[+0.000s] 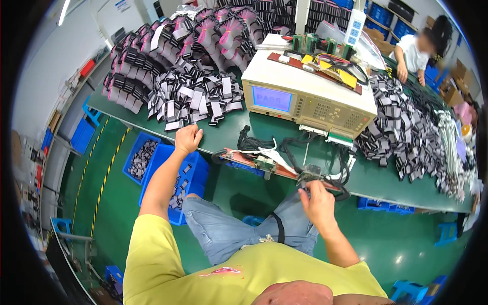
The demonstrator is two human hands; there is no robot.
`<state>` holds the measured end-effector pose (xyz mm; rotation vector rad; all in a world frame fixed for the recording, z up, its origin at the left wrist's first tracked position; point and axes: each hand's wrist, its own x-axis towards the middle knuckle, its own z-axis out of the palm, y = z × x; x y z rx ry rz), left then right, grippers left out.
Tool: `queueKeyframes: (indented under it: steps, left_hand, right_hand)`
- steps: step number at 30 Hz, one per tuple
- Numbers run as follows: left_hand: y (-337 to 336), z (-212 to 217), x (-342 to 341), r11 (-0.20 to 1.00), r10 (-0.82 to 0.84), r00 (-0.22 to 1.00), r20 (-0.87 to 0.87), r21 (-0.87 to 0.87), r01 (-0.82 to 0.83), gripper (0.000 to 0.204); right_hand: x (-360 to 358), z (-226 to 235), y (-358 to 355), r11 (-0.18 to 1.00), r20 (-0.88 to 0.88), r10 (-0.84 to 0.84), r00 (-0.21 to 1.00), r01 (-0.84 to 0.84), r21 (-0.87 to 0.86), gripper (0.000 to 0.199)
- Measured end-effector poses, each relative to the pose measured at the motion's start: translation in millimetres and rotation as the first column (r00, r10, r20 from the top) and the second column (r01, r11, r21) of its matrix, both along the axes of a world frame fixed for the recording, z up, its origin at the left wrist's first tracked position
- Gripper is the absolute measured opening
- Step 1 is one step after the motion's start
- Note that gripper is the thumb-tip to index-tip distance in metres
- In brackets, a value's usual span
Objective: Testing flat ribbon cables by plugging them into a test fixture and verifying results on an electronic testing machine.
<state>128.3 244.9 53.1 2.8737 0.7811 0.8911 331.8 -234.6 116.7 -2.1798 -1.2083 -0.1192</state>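
My left hand (188, 139) is at the table's front edge, just short of a heap of short grey ribbon cables with black connectors (195, 96). Its fingers are curled in, and whatever they may hold is hidden. My right hand (318, 204) is at the right end of a reddish test fixture board (284, 171), fingers bent together against a dark socket block (308, 174). I cannot make out a piece between those fingers. Black and white wires (259, 145) run over the board. Behind it stands a cream-coloured tester (305, 96) with a lit blue screen (272, 99).
Bundled ribbon cables (137, 66) are stacked at the back left. Another cable heap (401, 127) covers the table's right side. Blue bins (195, 165) holding loose cables stand below the left edge. A power strip (355, 28) rises behind the tester. Another person (414, 53) works at the far right.
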Motion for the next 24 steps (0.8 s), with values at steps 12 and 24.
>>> queueKeyframes:
  steps: [12,24]
  left_hand:
    - [5.5,-5.6,-4.4,0.995,-0.007,0.993,0.116,-0.096,0.018,0.036]
    - [6.9,-6.4,-3.8,0.996,0.043,0.996,0.074,-0.083,-0.037,0.038]
  right_hand:
    - [-17.6,-3.9,22.1,0.965,0.181,-0.135,0.974,0.17,-0.198,0.024]
    - [-18.6,-10.6,12.5,0.964,0.116,-0.091,0.989,0.117,-0.24,0.024]
